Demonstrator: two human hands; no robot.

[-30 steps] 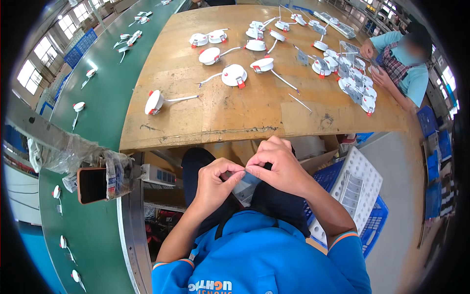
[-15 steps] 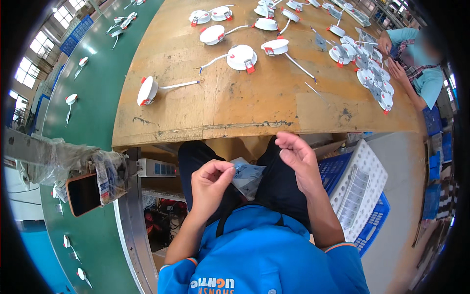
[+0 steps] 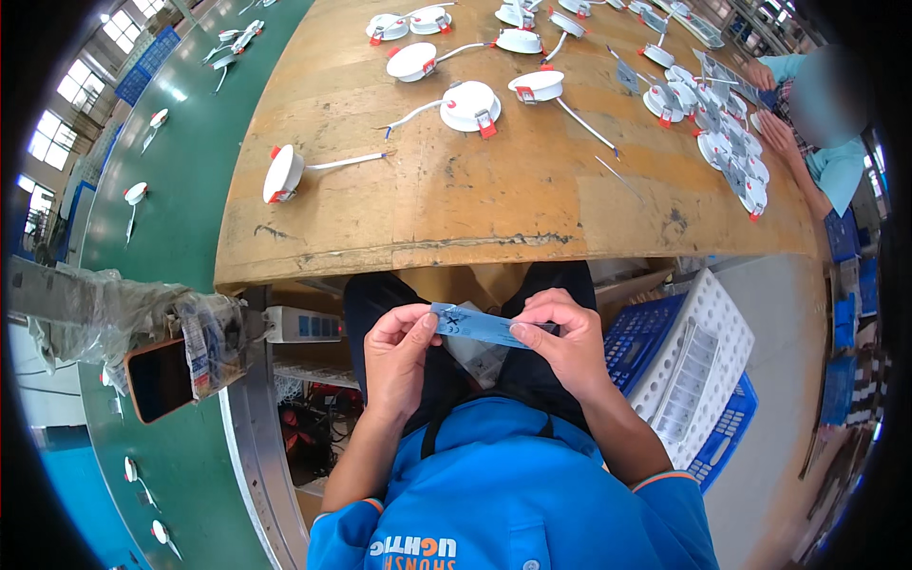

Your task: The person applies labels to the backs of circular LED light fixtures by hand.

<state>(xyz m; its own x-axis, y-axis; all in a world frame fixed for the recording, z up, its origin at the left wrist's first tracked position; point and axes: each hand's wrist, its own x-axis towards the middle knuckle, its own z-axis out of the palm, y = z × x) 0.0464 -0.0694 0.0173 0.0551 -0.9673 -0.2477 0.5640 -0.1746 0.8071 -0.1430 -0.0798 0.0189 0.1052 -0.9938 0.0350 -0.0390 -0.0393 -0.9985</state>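
Bridging left hand [image 3: 394, 359] and right hand [image 3: 572, 344] is probably a label [image 3: 475, 326].

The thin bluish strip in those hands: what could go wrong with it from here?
The strip could crease or tear: the left hand and right hand pinch its opposite ends, so an uneven pull might strain it. It could also drop: it is held over the dark trousers, not over the table, so a loosened grip might let it fall.
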